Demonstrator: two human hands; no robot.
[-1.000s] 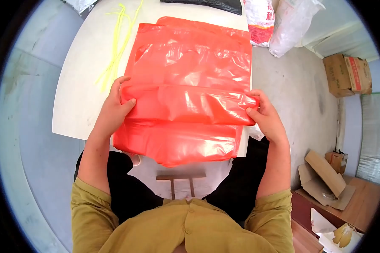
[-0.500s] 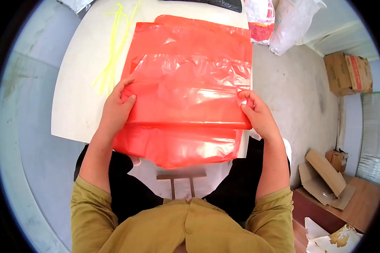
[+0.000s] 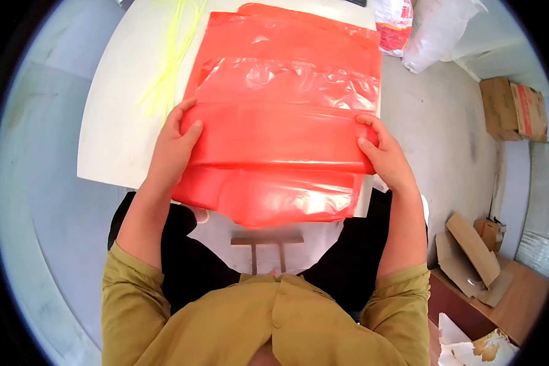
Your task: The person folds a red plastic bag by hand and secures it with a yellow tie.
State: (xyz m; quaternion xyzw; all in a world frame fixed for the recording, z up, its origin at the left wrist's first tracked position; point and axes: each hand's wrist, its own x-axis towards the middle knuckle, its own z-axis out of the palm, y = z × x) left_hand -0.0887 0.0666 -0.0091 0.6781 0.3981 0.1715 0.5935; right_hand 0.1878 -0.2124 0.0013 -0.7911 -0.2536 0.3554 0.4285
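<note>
Red plastic bags point(image 3: 280, 137) lie spread over the table in front of me, with a folded band running across them from side to side. My left hand point(image 3: 175, 146) grips the band's left end between thumb and fingers. At the right end, my right hand point(image 3: 389, 155) pinches the same band, its thumb on top. Between the two hands the plastic looks fairly smooth. Wrinkled layers extend beyond the band, and a loose flap hangs over the near table edge. How many layers are in my fingers is hidden.
Yellow strings point(image 3: 171, 70) lie on the white table point(image 3: 122, 116) left of the plastic. White sacks point(image 3: 442, 33) stand beyond its right side. A cardboard box point(image 3: 509, 110) sits farther right, and flattened cardboard point(image 3: 473, 256) rests on a brown surface. A stool point(image 3: 267, 241) shows below the table.
The folded band between my hands has become smoother and flatter. Both hands keep hold of its ends. The whole view has shifted slightly, so the table appears higher.
</note>
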